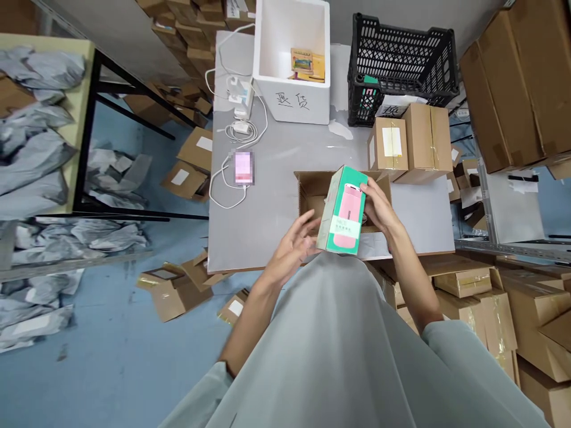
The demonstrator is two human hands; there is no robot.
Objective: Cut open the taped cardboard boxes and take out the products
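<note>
A green product box [345, 214] printed with a pink cylindrical item is tilted in front of me, above the near side of an open cardboard box [311, 199]. My right hand [379, 205] grips its upper right edge, thumb on the printed face. At its lower left, my left hand [297, 246] has its fingers spread, close to the box's side; whether the fingertips touch it I cannot tell. The cardboard box stands on the grey table [276, 223] with its inside partly hidden behind the green box.
A white foam box [292, 101] with small packets and a black crate [401, 59] stand at the back. Two closed cartons [422, 142] sit at right. A charging cable [223, 202] joins a blurred-screen phone [243, 168]. Grey parcels [35, 142] fill the left shelf; cartons crowd the floor.
</note>
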